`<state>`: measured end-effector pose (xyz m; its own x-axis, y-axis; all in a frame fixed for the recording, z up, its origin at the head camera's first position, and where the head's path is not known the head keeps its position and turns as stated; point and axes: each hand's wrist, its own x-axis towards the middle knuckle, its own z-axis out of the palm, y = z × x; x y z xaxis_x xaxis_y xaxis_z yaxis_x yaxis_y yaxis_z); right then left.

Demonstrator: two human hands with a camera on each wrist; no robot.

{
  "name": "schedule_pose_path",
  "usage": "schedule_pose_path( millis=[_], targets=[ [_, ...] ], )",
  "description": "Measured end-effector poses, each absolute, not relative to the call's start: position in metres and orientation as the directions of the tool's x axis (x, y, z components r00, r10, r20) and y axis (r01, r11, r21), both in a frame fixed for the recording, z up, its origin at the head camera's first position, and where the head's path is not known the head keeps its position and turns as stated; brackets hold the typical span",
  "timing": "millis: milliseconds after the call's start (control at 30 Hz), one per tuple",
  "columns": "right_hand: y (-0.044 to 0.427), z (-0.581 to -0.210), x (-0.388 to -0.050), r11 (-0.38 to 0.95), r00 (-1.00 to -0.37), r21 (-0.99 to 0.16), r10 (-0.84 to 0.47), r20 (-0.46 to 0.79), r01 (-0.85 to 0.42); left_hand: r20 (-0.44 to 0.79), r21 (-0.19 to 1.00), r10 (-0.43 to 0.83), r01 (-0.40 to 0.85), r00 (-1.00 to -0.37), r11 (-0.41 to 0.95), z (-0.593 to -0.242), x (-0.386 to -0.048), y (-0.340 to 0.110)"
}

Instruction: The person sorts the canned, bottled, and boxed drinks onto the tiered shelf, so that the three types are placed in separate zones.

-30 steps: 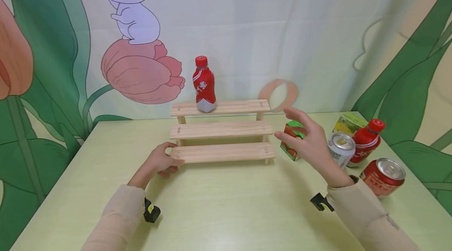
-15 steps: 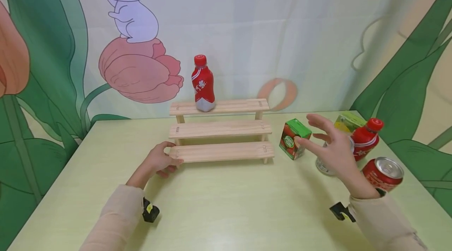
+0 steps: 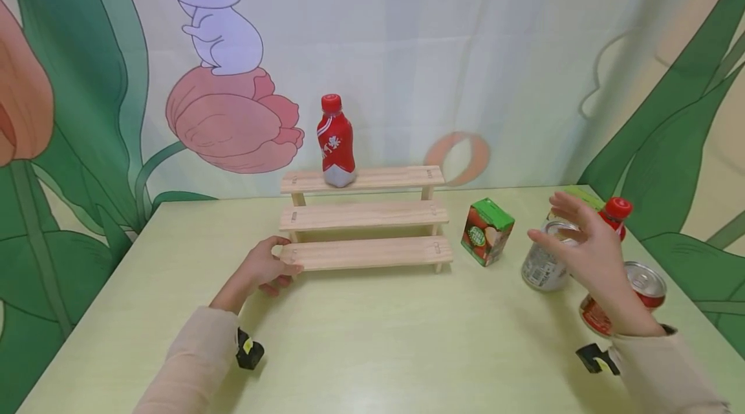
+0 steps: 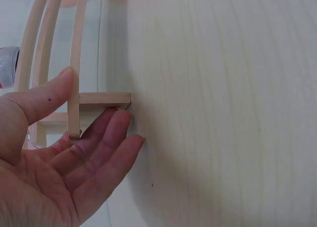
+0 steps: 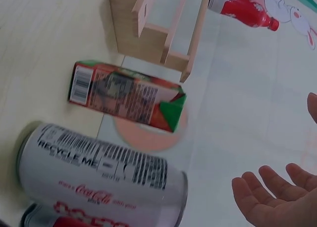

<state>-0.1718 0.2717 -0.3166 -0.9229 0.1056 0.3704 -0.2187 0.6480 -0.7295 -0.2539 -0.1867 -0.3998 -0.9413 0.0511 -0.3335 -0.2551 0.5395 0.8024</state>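
Note:
A three-step wooden shelf [image 3: 367, 215] stands at the table's middle, with a red bottle [image 3: 337, 150] upright on its top step. My left hand [image 3: 268, 265] grips the left end of the lowest step; the left wrist view shows the thumb [image 4: 57, 91] on one face and the fingers behind it. My right hand [image 3: 588, 252] hovers with fingers spread, above and before a silver can [image 3: 541, 268], holding nothing. In the right wrist view that Coca-Cola can [image 5: 101, 180] lies near the hand, apart from it. A red-green juice box [image 3: 485, 233] stands between shelf and can.
Behind the right hand are a second red bottle [image 3: 618, 208] and a green carton [image 3: 584, 195], both partly hidden. A red can [image 3: 647, 284] stands nearer the table's right edge, partly covered by the wrist. A printed curtain [image 3: 396, 65] hangs behind the table.
My right hand has moved right, from in front of the juice box to over the silver can, uncovering the box. My left hand has stayed on the shelf.

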Motion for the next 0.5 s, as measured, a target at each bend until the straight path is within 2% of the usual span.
schedule_pose_path(
  millis=[367,500],
  targets=[
    [0.342,-0.351,-0.197,0.689,-0.893,-0.716,0.246,0.378,-0.113,-0.332,0.801,0.033,-0.263,-0.943,0.538,-0.4,-0.255,-0.188],
    [0.351,-0.343,-0.194,0.688,-0.876,-0.724,0.316,0.365,-0.054,-0.327,0.805,0.041,-0.256,-0.944,0.535,-0.4,-0.254,-0.187]
  ],
)
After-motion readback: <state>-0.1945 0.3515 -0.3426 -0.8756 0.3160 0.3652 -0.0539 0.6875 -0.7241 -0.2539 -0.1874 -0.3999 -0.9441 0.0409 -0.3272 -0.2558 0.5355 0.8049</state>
